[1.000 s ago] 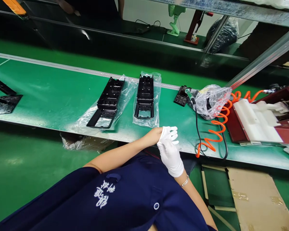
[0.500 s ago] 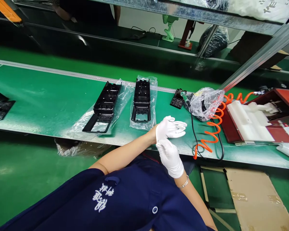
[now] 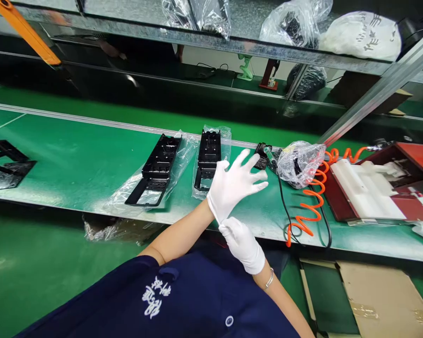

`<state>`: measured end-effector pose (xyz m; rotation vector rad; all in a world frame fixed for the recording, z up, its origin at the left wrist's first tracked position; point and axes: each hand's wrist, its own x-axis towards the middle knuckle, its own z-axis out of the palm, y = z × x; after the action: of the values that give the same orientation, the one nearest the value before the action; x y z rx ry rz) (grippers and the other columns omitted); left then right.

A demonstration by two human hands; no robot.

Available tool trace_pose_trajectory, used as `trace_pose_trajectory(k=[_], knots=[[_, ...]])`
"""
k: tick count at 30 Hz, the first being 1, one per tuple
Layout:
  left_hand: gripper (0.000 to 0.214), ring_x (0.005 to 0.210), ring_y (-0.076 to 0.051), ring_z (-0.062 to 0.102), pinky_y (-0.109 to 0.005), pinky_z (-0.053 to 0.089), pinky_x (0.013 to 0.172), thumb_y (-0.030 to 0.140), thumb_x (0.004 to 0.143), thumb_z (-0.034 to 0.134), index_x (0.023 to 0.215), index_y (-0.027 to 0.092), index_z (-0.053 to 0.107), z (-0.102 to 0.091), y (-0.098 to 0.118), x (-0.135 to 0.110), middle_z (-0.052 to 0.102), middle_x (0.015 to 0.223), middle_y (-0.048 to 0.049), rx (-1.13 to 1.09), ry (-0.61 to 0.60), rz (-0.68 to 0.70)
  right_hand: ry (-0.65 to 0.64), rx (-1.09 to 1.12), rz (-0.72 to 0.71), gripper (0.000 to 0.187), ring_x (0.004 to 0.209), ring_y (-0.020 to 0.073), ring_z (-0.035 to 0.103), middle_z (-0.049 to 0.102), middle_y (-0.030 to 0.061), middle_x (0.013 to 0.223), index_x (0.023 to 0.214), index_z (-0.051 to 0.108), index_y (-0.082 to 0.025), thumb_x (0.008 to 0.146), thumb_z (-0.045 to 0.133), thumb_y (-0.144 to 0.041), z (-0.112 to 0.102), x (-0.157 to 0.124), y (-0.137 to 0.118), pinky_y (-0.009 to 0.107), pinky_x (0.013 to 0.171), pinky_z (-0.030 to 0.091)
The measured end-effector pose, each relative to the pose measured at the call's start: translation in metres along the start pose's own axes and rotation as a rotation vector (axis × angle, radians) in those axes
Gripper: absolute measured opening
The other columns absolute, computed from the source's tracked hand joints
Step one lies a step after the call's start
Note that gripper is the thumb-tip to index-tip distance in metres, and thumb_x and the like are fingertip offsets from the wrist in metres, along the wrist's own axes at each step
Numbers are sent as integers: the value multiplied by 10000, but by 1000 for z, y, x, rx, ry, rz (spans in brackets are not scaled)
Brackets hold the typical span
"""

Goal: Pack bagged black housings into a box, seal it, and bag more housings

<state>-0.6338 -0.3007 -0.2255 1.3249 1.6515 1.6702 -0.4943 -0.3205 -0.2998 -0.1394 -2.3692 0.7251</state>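
My left hand (image 3: 234,183) wears a white glove and is open, its fingers spread above the front of the workbench (image 3: 74,164). My right hand (image 3: 242,244), also in a white glove, is closed on the cuff of the left glove (image 3: 216,211) at the wrist. Behind and left of my left hand, a black plastic housing (image 3: 209,148) lies on a clear plastic bag, its lower end partly hidden by the hand. A second black housing (image 3: 158,164) rests on another clear bag farther left.
A small black part (image 3: 261,157), a green-handled tool (image 3: 270,154) and a bundle of clear wrap (image 3: 299,162) lie right of my left hand. Coiled orange hose (image 3: 312,213) leads toward a red fixture with white blocks (image 3: 366,192). Another black part (image 3: 10,164) is far left. A metal shelf (image 3: 232,47) spans above.
My left fingers have spread wide, and that hand has turned and risen a little. My right hand stays on the glove cuff, slightly lower left. The view has tilted up, showing more shelf.
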Motion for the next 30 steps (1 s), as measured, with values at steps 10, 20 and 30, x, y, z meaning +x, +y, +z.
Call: trace_pose_trajectory(k=[10,20,30], knots=[[619,1531,-282,258,-535,248,1226,227,902,450,1520,199,436,14,-17,11,395,1608,-96,634,121,319,162,-43,14,266,671,90,564,595,10,794,935,573,-181,1055,399,-343,-23,11,-5,212,608,453],[496,1486,-329,338,-537,217,1215,332,951,448,1430,276,559,14,-22,12,429,1593,-54,1139,182,318,398,-391,87,278,831,164,589,602,72,887,934,619,-157,1035,444,-347,-12,31,4,267,672,486],[566,1513,-333,251,-539,158,1231,414,1003,372,1516,179,411,9,-10,0,346,1625,-127,1092,55,330,-143,174,-50,364,685,84,544,606,2,753,788,580,-159,1039,403,-353,-13,34,-8,197,687,471]])
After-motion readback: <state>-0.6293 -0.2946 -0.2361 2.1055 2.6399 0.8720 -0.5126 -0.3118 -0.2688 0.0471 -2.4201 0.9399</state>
